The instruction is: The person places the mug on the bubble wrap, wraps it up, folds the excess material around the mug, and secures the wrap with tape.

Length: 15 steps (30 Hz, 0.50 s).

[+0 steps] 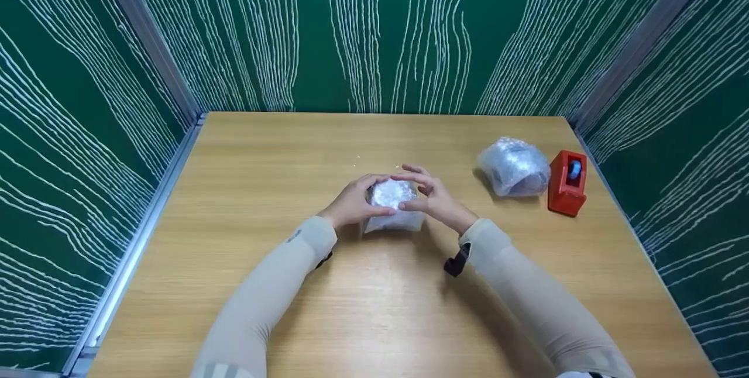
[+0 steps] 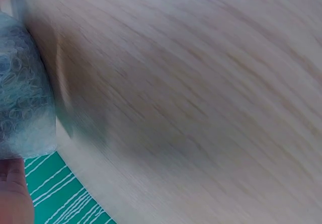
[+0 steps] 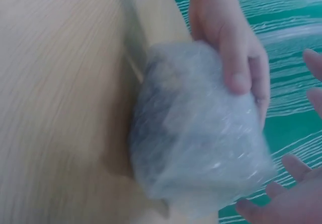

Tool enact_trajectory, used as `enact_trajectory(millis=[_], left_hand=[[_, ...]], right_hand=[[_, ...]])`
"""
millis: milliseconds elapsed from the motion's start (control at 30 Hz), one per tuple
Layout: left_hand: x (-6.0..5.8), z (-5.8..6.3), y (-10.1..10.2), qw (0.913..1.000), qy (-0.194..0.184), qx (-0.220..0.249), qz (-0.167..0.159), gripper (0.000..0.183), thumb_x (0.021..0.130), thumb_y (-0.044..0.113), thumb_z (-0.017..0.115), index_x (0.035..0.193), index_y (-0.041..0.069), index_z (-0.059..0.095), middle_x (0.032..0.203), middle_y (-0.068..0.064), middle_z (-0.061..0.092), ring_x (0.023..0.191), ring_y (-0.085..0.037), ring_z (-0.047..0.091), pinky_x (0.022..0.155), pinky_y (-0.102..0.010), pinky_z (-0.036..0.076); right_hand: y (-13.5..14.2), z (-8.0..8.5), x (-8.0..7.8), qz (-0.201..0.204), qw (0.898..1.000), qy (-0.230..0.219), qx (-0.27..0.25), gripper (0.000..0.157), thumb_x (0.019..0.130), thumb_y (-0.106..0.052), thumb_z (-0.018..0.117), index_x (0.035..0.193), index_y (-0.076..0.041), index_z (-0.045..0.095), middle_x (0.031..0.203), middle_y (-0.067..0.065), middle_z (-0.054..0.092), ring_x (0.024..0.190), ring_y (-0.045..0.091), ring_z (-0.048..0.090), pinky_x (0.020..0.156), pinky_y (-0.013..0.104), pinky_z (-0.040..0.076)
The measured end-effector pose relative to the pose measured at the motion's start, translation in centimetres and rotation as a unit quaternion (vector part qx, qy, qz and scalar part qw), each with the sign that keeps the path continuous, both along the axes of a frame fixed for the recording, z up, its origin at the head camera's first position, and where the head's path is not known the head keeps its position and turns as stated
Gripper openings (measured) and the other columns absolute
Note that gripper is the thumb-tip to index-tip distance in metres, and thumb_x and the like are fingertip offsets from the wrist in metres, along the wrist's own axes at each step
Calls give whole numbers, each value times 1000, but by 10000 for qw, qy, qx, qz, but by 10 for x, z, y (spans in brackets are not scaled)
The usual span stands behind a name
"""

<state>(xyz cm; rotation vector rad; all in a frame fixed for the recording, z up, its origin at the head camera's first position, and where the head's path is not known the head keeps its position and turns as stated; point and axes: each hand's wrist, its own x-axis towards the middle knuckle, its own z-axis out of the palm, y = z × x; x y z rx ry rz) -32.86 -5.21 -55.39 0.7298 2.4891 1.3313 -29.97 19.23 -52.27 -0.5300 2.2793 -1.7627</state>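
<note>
A bundle in clear bubble wrap (image 1: 393, 195) stands on the table between both hands; what is inside cannot be made out. My left hand (image 1: 356, 201) holds it from the left, thumb at the near side and fingers at the far side. The right wrist view shows the left hand (image 3: 234, 48) on the wrapped bundle (image 3: 196, 128) too. Beside the bundle's right side is my right hand (image 1: 436, 201), its fingers spread. In the right wrist view, the right hand (image 3: 297, 199) appears apart from the wrap. At the left wrist view's edge, part of the bubble wrap (image 2: 25, 98) shows.
A second bubble-wrapped bundle (image 1: 515, 167) lies at the back right of the wooden table (image 1: 281, 155). Next to it stands a red tape dispenser (image 1: 566, 185) with a blue roll. Green walls (image 1: 322, 44) with white lines enclose the table's back and sides.
</note>
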Motion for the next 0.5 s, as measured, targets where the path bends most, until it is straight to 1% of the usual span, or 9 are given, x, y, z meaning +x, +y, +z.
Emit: enact_trajectory(millis=[133,300,433,500], left_hand=[[0,0,0,10000,-32,-15,8,86,90,42,91,161,15,51,166,-4,52,153,-26,50,131,-46,37],[2,1,0,10000,-17,-83,-1,87,91,44,89,163,16,49,167,-4,51,156,-27,46,133,-48,33],[2,2,-2,9998,-67,-171,-20,88,92,48,87,164,20,44,169,-4,48,157,-27,45,133,-50,33],[3,3,-2,9998,-62,-209,-42,87,93,49,85,165,25,42,170,-3,47,156,-28,46,132,-53,35]], right_hand=[[6,-9,-7,-162,9998,-98,99,65,89,-4,81,151,-9,63,176,15,31,167,43,15,132,74,13],[12,-19,-14,-327,9990,-240,161,64,92,-7,81,153,-11,61,178,16,27,168,43,13,133,71,13],[17,-26,-18,-420,9982,-397,132,65,93,-10,81,154,-12,61,179,18,24,168,42,10,134,69,13],[20,-29,-19,-467,9979,-434,132,65,94,-12,81,155,-12,60,179,19,23,169,42,10,134,68,14]])
